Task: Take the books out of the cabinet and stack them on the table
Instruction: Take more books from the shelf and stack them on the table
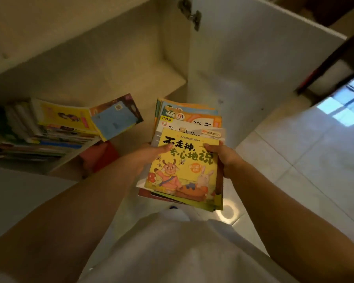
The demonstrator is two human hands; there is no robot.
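Note:
A stack of thin children's books [184, 170] is held in front of me, topped by a yellow cover with cartoon animals. My left hand [149, 158] grips its left edge, thumb on top. Its right edge is held by my right hand [227, 160]. The stack hangs just outside the open cream cabinet [114, 64]. More books [49, 129] lie piled on the cabinet's lower shelf at the left, with a yellow and blue one [108, 119] splayed on top. No table is in view.
The white cabinet door [253, 58] stands open to the right, its hinge [192, 14] at the top. A red object [102, 156] sits below the shelf edge. Glossy pale floor tiles [315, 160] spread to the right. My pale clothing [182, 252] fills the bottom.

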